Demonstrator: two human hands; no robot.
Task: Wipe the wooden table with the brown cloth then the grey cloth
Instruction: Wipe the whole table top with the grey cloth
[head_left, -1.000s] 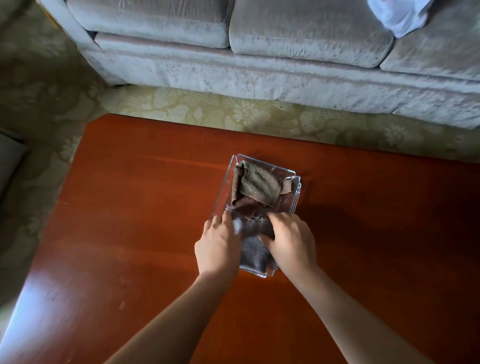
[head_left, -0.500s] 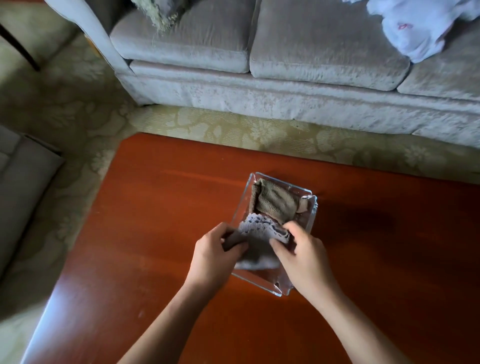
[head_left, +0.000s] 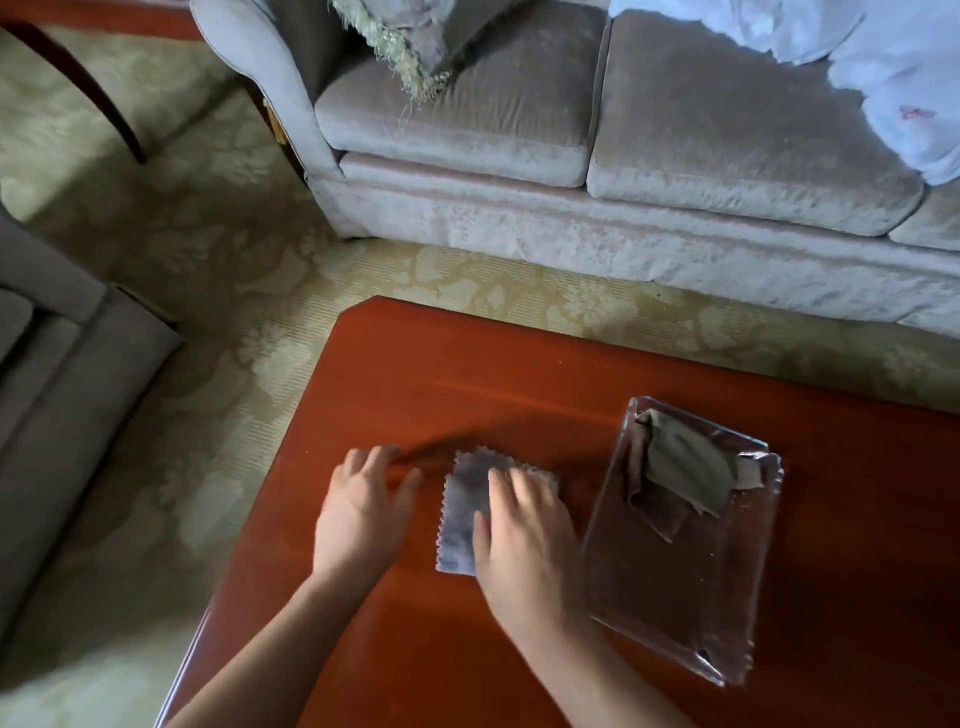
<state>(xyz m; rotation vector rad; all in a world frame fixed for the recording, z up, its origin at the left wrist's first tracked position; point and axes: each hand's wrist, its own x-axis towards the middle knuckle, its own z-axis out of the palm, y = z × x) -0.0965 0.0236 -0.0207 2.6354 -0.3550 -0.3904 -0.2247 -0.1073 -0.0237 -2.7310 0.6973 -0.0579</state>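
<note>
— Pressing: right hand (head_left: 519, 540), fingers flat, on grey cloth (head_left: 464, 499), near left edge of worktop (head_left: 467, 374); left hand (head_left: 363, 509) flat beside it.
— Brown cloth (head_left: 661, 519)?
— Untouched in tray (head_left: 670, 623). Risk: grey wipes first, order broken.

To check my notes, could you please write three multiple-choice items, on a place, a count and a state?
1. Where is the grey cloth?
A. on the table, left of the tray
B. inside the tray
C. under the tray
2. How many cloths lie in the tray?
A. none
B. two
C. four
3. How is the right hand?
A. a fist
B. lifted off the table
C. flat on the grey cloth
Answers: 1 A, it lies on the wood beside the tray; 2 B, a brown cloth and a greenish cloth; 3 C, straight fingers rest on it.
</note>
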